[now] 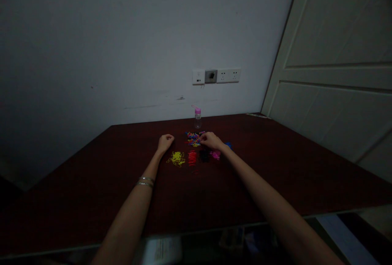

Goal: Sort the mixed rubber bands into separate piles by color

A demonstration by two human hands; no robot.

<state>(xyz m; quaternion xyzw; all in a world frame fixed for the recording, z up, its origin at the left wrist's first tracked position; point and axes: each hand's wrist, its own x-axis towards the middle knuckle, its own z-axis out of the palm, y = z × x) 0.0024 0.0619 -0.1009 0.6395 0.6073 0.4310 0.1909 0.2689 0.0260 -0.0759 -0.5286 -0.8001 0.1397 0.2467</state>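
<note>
A mixed heap of small coloured bands (192, 137) lies on the dark red table (92, 183). In front of it are sorted piles: yellow (177, 158), red (192, 157), black (203, 155) and pink (215, 154), with a bit of blue (228, 145) behind my right wrist. My right hand (210, 140) rests at the right edge of the mixed heap with its fingers curled into it. My left hand (165, 141) is a loose fist on the table left of the heap, just above the yellow pile. Bracelets circle my left wrist.
A small clear bottle with a pink cap (197, 117) stands behind the heap near the wall. Wall sockets (216, 76) sit above it. A pale door (337, 65) is at the right. Papers (162, 250) show below the table's near edge.
</note>
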